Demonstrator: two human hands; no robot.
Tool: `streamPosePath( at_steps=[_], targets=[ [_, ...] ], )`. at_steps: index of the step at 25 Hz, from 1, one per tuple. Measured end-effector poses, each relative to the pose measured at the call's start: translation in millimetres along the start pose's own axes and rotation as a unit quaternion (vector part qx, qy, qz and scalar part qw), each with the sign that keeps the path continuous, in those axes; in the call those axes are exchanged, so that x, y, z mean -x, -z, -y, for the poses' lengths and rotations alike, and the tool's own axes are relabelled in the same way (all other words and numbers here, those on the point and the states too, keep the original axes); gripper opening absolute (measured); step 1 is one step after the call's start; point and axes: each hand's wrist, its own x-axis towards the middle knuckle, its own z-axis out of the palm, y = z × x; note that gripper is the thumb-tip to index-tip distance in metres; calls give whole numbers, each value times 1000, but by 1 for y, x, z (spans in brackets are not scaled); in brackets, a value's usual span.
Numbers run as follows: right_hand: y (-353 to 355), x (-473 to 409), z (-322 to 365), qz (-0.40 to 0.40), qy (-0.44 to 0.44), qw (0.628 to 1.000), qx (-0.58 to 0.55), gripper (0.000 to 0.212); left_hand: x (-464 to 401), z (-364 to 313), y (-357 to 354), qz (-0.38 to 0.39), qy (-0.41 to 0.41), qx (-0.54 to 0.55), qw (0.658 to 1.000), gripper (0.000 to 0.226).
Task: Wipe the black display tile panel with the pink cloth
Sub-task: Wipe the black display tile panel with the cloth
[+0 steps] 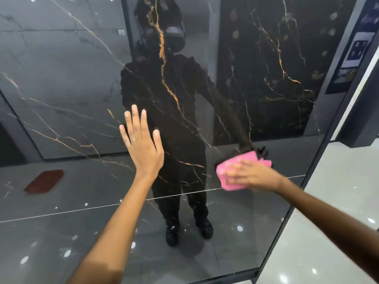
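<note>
Black polished stone with gold and white veining fills nearly the whole view: the display tile panel [82,89] stands upright and glossy enough to mirror the person and the showroom floor behind them. At about nine o'clock from the panel's middle, the left hand [142,144] lies flat against the surface, fingers straight and spread, holding nothing, and seems only to brace. Toward four o'clock from it, the right hand [253,174] presses the pink cloth [227,171] to the panel with fingers laid over it. The hand is blurred, so whether the fingers curl round the cloth's edge cannot be told.

To wipe well, I would keep the cloth folded and flat under the palm, work in overlapping passes out to the dark frame [326,140] at three o'clock, and take the bracing palm off the glaze, since it probably leaves prints that need a pass of their own.

The surface shows no obvious smears, though reflections of ceiling lights make fine marks hard to judge. The cloth looks soft and bunched, bright against the dark tile.
</note>
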Motion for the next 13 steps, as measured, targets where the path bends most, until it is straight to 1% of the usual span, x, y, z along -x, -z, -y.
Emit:
streamPosePath(
  at_steps=[1,2,3,4,5,6,7,9,10,11,12,13],
  targets=[
    [16,-1,-37,-55,-47,997,8,77,3,-10,-1,-10,20,17,1000,54],
    [33,-8,-74,-115,-115,987,5,72,6,-25,-5,-17,36,31,999,54],
    [47,-16,-102,-169,-193,967,-3,67,10,-42,-11,-17,43,45,998,54],
    [53,-24,-116,-208,-264,942,-19,64,14,-60,-18,-11,38,56,998,54],
    [50,-31,-115,-234,-305,923,-23,64,18,-76,-26,-3,24,62,998,54],
    [38,-31,-99,-235,-304,923,-9,66,22,-89,-35,7,9,63,998,53],
    [19,-24,-72,-204,-255,945,5,71,26,-98,-44,19,-2,58,998,53],
    [-21,10,-14,-96,-93,991,30,85,30,-104,-60,34,3,23,999,56],
    [-33,33,1,-42,-35,998,25,91,31,-105,-66,31,8,-5,999,57],
    [-36,52,1,-12,-7,1000,14,95,32,-104,-72,25,9,-29,999,59],
    [-32,67,-14,-11,-1,1000,3,97,33,-104,-75,19,6,-46,999,59],
    [-23,75,-39,-41,-24,999,4,94,33,-103,-77,12,0,-58,998,59]
  ],
)
